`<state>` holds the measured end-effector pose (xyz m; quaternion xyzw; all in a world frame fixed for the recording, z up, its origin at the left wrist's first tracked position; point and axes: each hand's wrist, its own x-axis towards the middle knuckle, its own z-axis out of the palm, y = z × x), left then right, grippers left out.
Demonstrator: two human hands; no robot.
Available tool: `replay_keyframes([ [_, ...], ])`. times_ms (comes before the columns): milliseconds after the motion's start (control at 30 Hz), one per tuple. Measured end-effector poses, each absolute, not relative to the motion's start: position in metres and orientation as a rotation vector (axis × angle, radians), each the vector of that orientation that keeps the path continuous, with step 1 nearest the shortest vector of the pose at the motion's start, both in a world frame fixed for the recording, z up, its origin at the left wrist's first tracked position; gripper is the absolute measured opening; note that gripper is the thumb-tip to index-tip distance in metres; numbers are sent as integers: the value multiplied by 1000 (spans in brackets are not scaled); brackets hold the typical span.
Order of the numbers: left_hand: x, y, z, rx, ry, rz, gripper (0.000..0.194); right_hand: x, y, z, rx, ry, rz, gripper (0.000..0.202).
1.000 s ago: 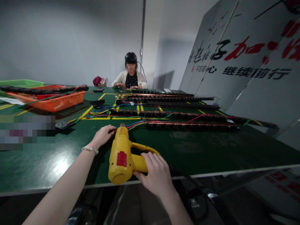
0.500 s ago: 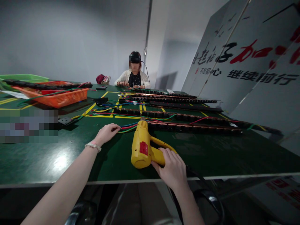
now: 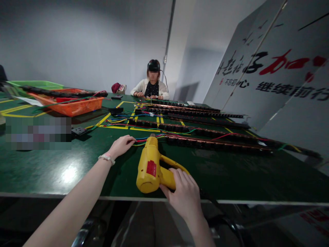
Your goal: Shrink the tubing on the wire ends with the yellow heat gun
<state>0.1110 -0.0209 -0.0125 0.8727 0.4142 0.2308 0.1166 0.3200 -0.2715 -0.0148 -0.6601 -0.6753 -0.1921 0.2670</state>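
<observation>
My right hand (image 3: pixel 183 190) is wrapped round the handle of a yellow heat gun (image 3: pixel 149 166) with a red label. The gun's nozzle points away from me, close over a bundle of coloured wires (image 3: pixel 140 141). Those wires are pinched at their left end in my left hand (image 3: pixel 122 145), which wears a light band at the wrist. To the right, the bundle runs to a long dark strip (image 3: pixel 218 144) with copper-coloured edges, lying on the green table (image 3: pixel 102 181).
Several similar strips (image 3: pixel 195 128) lie farther back. An orange basket (image 3: pixel 82 107) and a green basket (image 3: pixel 38 83) stand at the left, near a black socket block (image 3: pixel 80 131). Across the table sits a person (image 3: pixel 151 87) with both hands on the work.
The heat gun has shifted left relative to the wires and toward me, in my right hand. My left hand still pinches the wires. The whole view has turned slightly.
</observation>
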Motion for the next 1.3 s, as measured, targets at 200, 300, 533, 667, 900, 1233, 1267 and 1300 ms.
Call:
replay_keyframes([
  [200, 111, -19, -13, 2552, 1194, 686, 32, 299, -270, -13, -1731, -1871, -427, 49],
  [300, 111, -19, -13, 2541, 1217, 673, 33, 292, -267, -13, -1724, -1882, -386, 48],
  [533, 110, -17, -15, 2523, 1193, 690, 33, 288, -265, -13, -1728, -1888, -325, 50],
  [667, 109, -12, -21, 2520, 1182, 702, 33, 294, -265, -11, -1730, -1900, -313, 49],
  [900, 109, -12, -21, 2535, 1152, 751, 33, 316, -265, -8, -1767, -1885, -361, 46],
  [1233, 109, -14, -21, 2427, 1177, 840, 29, 345, -268, -14, -1835, -1789, -609, 49],
  [1267, 109, -12, -22, 2375, 1196, 870, 29, 345, -268, -15, -1840, -1786, -631, 49],
  [1300, 109, -10, -23, 2316, 1221, 896, 29, 346, -268, -15, -1843, -1786, -650, 49],
])
